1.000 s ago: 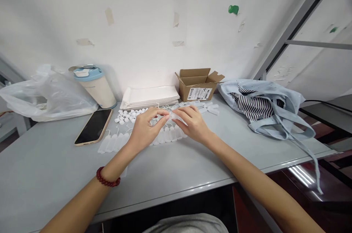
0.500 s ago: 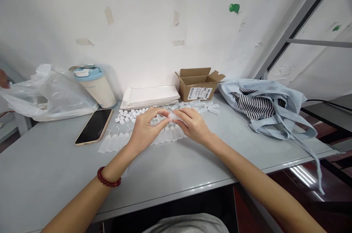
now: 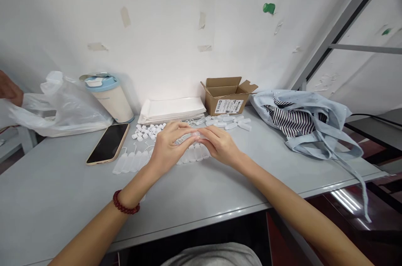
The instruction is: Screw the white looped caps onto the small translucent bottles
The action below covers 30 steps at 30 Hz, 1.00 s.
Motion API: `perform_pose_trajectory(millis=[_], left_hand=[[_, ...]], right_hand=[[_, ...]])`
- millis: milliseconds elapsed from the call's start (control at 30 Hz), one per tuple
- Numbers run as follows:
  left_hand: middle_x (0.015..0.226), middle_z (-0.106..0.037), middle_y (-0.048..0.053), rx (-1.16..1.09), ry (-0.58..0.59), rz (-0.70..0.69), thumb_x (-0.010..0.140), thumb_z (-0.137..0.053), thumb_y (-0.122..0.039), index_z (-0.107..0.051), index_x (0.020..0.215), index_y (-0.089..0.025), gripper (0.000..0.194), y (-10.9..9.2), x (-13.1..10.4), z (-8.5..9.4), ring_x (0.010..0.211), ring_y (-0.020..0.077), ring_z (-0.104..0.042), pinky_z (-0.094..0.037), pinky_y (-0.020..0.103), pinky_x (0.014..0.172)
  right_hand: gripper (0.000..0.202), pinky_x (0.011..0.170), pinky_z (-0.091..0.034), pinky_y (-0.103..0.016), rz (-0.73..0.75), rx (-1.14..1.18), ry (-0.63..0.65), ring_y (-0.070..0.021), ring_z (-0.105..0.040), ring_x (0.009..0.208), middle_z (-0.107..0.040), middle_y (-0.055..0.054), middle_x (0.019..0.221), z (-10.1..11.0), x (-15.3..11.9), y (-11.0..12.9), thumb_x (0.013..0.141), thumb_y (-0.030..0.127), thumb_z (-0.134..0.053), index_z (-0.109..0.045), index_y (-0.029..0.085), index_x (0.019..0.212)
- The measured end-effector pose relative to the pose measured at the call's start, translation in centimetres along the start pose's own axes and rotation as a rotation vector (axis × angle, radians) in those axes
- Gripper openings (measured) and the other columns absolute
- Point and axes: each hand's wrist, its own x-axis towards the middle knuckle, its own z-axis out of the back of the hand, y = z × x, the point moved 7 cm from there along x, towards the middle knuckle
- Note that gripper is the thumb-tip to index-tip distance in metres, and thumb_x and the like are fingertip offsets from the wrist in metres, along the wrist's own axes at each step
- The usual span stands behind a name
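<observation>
Both hands come together over the middle of the grey table [image 3: 194, 199], the left hand [image 3: 168, 147] and the right hand [image 3: 221, 144] pinching a small translucent piece [image 3: 195, 134] between their fingertips, which cover most of it. A dark red beaded bracelet [image 3: 125, 203] circles the left wrist. At the far left, another person's hand [image 3: 11, 88] is at the handle of a white plastic bag [image 3: 75, 103]. Just right of the bag, a cream tumbler [image 3: 116, 105] with a blue lid stands near the wall, and a phone [image 3: 108, 144] lies screen up in front of it. Next comes a row of translucent pouches [image 3: 132, 162] with curled white strings, running behind the left hand and showing again between the two. White caps [image 3: 146, 132] lie loose beyond it, in front of a stack of white paper [image 3: 172, 109]. Farther right, an open cardboard box [image 3: 228, 103] stands behind scattered clear tubes [image 3: 230, 121], and a light blue cloth bag [image 3: 333, 111] slumps with its striped lining exposed, one strap hanging over the table's edge.
</observation>
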Motion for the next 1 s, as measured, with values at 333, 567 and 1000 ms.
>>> perform_pose_trajectory(millis=[333,567,1000], left_hand=[[0.113,-0.066,0.007,0.224,0.054,-0.146,0.091,-0.058,-0.025,-0.071,0.099,-0.025,0.016,-0.7,-0.2,-0.5,0.107,0.0241,-0.053,-0.045,0.043,0.092],[0.125,-0.057,0.009,0.241,0.044,-0.077,0.091,-0.059,-0.029,-0.061,0.121,-0.026,0.031,-0.1,-0.1,-0.4,0.116,0.0255,-0.048,-0.044,0.046,0.097],[0.126,-0.053,0.012,0.222,-0.257,0.142,0.076,-0.074,-0.040,-0.035,0.134,-0.023,0.072,0.3,-0.9,1.0,0.120,0.0295,-0.049,-0.043,0.045,0.094]], right_hand=[[0.021,0.067,-0.052,-0.030,-0.119,0.206,-0.012,-0.0182,-0.063,0.077,-0.066,-0.008,0.089,-0.5,-0.4,-0.5,0.098,0.024,-0.042,-0.051,0.020,0.116],[0.036,0.073,-0.053,-0.032,-0.227,0.344,0.011,-0.0180,-0.065,0.084,-0.067,-0.008,0.103,-0.9,-0.4,-0.7,0.097,0.024,-0.041,-0.040,0.023,0.133],[0.038,0.078,-0.054,-0.036,-0.674,1.109,0.027,-0.0184,-0.069,0.080,-0.070,-0.005,0.085,-2.3,-0.8,-2.2,0.089,0.046,-0.058,-0.055,0.020,0.116]])
